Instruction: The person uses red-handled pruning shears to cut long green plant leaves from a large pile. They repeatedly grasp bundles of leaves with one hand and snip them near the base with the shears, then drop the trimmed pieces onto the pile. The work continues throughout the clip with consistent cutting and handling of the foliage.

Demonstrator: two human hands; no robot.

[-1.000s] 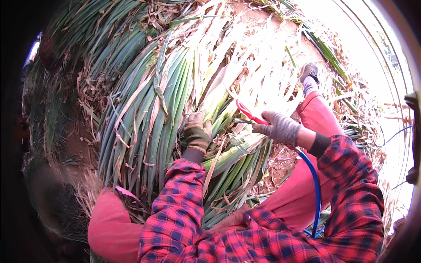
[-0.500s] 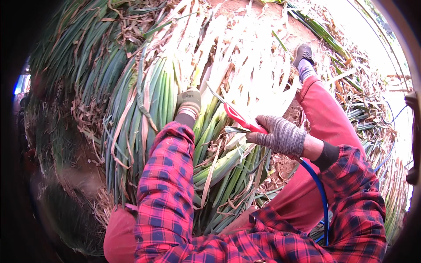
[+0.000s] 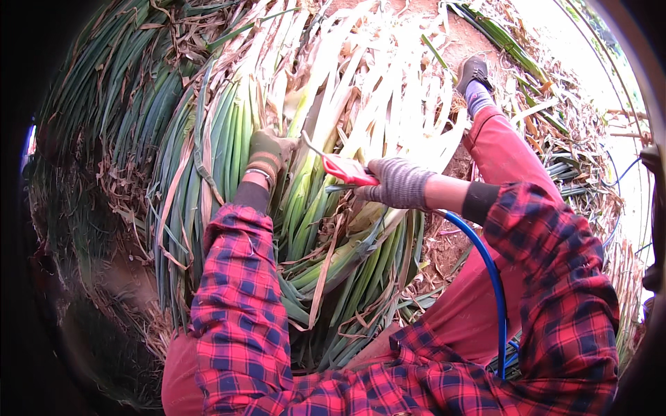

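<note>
A big pile of long green leek-like stalks (image 3: 229,132) with pale leaves lies in front of me. My left hand (image 3: 267,152), in a dark green glove, reaches into the pile and closes around a stalk. In its grey knit glove, my right hand (image 3: 399,184) grips a red-handled tool (image 3: 343,168) with a thin metal tip aimed at the stalks by my left hand. From that tool a blue hose (image 3: 485,263) runs back past my right arm. Both sleeves are red plaid.
My right leg in red trousers (image 3: 506,156) stretches out over bare reddish soil (image 3: 433,253), ending in a dark shoe (image 3: 473,69). Dry trimmed leaves and more stalks (image 3: 576,173) lie at the right.
My left hand has reached farther up into the pile. The right hand with the red tool has followed it upward and leftward, and the view has shifted closer to the stalks.
</note>
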